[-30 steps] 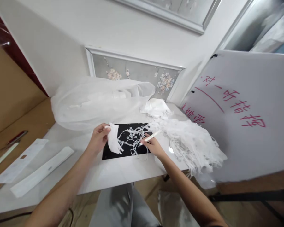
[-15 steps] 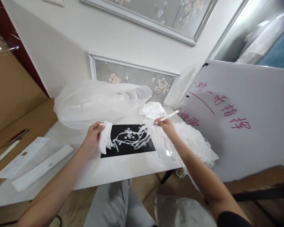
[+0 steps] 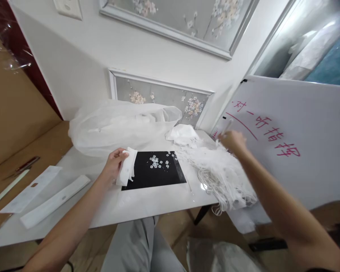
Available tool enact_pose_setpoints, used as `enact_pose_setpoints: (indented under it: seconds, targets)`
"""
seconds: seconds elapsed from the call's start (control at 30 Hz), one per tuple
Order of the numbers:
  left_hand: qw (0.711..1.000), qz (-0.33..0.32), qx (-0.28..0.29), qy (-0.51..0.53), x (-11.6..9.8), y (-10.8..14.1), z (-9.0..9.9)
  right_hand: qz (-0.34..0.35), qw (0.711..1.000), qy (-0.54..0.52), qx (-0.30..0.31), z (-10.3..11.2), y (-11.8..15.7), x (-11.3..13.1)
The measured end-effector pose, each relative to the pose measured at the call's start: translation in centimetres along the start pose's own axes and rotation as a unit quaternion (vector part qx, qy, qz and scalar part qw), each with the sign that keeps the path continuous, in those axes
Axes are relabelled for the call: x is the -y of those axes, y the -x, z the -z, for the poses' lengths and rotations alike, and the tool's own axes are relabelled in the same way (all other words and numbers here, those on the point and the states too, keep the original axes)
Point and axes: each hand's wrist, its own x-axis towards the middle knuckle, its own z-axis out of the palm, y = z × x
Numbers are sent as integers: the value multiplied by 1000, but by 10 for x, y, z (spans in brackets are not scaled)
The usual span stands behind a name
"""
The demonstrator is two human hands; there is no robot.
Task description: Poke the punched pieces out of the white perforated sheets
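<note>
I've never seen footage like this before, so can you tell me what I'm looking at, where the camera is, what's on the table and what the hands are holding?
There is no machine here: a person wears a camera on the head, which looks forward and down at their own two bare hands, so the arms reach in from the bottom of the picture. On the white table lies a black mat with small pale square pieces scattered on it. Behind it sits a large sheer white bag, and to the right a pile of white strips and cords. The left hand holds a folded white cloth piece at the mat's edge. The right hand is raised over the pile and grips a slim white pen-like tool, blurred. A whiteboard with red writing leans at the right.
</note>
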Motion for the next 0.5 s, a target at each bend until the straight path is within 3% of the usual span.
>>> enact_pose_setpoints:
  seconds: [0.07, 0.13, 0.17, 0.27, 0.37, 0.43, 0.47, 0.5]
  targets:
    - [1000, 5, 6, -5, 1, 1, -1, 45, 992, 71, 90, -38, 37, 26]
    - [1000, 1, 3, -5, 1, 3, -4, 104, 984, 55, 131, -76, 68, 54]
    - [1000, -3, -1, -3, 0, 4, -5, 157, 973, 54, 159, -93, 80, 66]
    - [1000, -14, -1, -2, -4, 7, -13, 211, 959, 28, 184, -131, 93, 95]
    - [999, -19, 43, 3, -9, 5, -26, 179, 974, -22, 141, -146, 88, 120]
    - [998, -25, 62, 6, -13, -2, -37, 134, 977, -139, 90, -148, 88, 145]
    - [997, -30, 67, 7, -14, -6, -42, 122, 961, -231, 90, -148, 92, 161]
    - [997, -36, 71, 6, -14, -10, -48, 134, 921, -343, 131, -148, 99, 178]
